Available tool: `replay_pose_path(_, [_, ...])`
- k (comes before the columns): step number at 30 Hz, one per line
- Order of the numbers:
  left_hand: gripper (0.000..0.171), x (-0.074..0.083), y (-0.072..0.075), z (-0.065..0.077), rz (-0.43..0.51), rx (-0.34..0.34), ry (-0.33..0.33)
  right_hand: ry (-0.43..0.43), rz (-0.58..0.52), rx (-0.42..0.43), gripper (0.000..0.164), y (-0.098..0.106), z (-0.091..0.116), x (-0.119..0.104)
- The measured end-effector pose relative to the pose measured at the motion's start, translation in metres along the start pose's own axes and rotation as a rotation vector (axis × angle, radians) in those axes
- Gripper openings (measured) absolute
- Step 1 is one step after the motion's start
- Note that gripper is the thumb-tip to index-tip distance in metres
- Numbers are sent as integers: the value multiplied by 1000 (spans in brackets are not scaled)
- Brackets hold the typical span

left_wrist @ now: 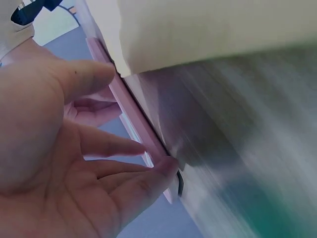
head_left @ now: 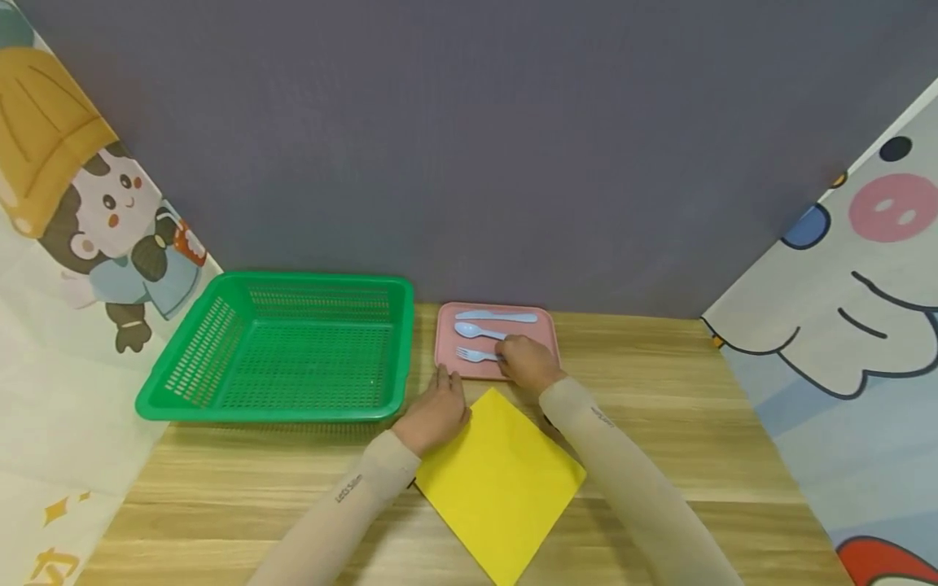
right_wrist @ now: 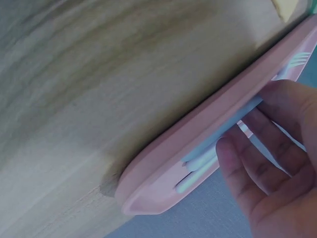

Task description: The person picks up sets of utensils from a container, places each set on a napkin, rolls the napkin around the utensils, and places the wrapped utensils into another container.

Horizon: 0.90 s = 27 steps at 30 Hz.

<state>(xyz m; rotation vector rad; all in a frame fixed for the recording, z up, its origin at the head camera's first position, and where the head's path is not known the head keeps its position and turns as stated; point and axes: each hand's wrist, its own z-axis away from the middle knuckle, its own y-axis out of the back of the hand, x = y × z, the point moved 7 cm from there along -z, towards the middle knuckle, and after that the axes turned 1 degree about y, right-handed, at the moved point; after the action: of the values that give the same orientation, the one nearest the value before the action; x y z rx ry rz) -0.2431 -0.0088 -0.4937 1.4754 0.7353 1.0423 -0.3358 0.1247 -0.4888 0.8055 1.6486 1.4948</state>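
A pink tray (head_left: 484, 372) lies flat on the table with a light-blue plastic knife (head_left: 498, 316), spoon (head_left: 472, 330) and fork (head_left: 475, 356) in a row. My right hand (head_left: 529, 364) reaches over the tray's right side and pinches the fork's handle, which still lies in the tray. In the right wrist view the handle (right_wrist: 218, 131) runs between thumb and fingers. My left hand (head_left: 434, 413) rests at the tray's near left edge, fingertips touching its rim (left_wrist: 141, 124), fingers loosely extended. A yellow square sheet (head_left: 501, 480) lies cornerwise between my forearms; whether cloth or paper, I cannot tell.
A green slotted plastic basket (head_left: 274, 413) stands left of the tray, near my left hand. Behind both rises a grey panel (head_left: 469, 163). Cartoon-printed walls (head_left: 806, 342) flank the wooden table (head_left: 659, 407).
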Motion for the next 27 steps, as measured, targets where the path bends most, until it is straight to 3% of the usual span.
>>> replay_pose_path(4, [59,2,2,-2,-8,43,10,7,10,25,15,2,-1,-2])
replay_pose_path(10, [60,3,5,0,-21,51,14,23,40,23,13,2,0,-1])
replay_pose_path(15, [67,9,8,8,-58,38,-46,55,54,30,15,10,5,-2])
replay_pose_path(22, [48,23,20,36,-93,88,-167,109,60,95,12,34,25,-13])
replay_pose_path(27, [47,31,22,63,-57,97,-217,140,121,117,13,47,47,-27])
